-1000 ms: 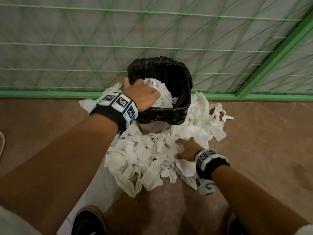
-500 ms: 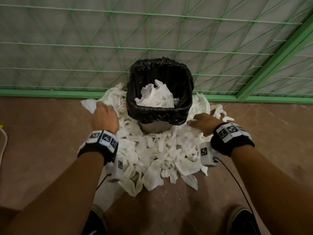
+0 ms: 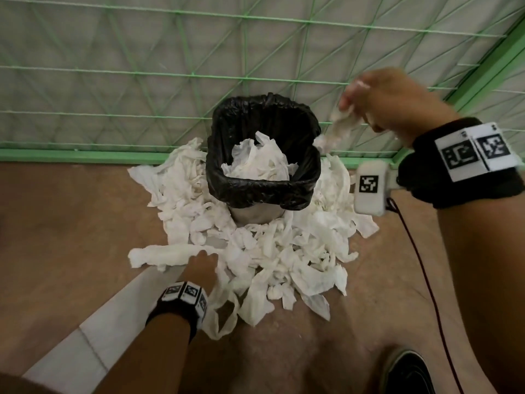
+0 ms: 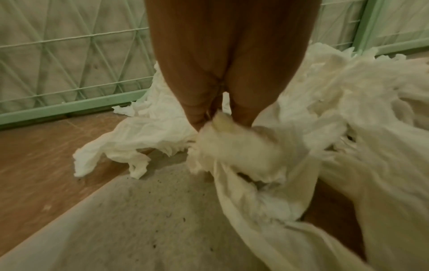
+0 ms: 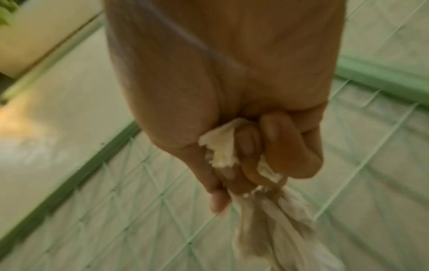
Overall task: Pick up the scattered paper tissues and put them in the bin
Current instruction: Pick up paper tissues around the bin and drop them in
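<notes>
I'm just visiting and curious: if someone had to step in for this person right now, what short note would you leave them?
Right hand: raised up and to the right of the bin, gripping a bunch of tissues, not yet dropped in.
Left hand: down in the floor pile, pinching a tissue.
Done: some tissues already lie inside the bin.
Left: drop both handfuls in, then clear the large pile ringing the bin's base.
</notes>
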`<action>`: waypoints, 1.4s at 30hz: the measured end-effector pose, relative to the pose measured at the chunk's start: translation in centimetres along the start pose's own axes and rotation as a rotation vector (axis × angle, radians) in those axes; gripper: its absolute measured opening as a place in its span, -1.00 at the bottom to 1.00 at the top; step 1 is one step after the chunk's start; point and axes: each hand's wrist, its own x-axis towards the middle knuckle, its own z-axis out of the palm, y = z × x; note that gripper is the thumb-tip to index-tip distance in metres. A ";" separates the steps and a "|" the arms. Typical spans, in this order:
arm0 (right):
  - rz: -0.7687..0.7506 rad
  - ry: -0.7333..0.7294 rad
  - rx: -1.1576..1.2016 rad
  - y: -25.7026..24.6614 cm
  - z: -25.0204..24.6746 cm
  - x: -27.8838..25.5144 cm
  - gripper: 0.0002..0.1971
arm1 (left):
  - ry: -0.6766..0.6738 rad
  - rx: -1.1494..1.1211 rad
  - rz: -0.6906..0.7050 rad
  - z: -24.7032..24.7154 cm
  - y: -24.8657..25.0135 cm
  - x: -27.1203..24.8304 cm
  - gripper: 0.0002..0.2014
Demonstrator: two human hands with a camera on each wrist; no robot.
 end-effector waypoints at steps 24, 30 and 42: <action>0.636 -0.689 -0.127 14.3 14.9 -6.6 -0.53 | 0.176 -0.608 0.150 -10.8 1.1 -1.5 -0.63; 0.237 -0.741 -0.537 16.9 22.2 -10.6 -0.45 | -0.206 -0.646 0.250 -16.7 3.1 -4.4 -0.81; 0.246 -0.461 -0.305 14.9 14.4 -6.3 -0.79 | 0.485 -0.754 0.408 -28.7 8.2 -5.5 -0.71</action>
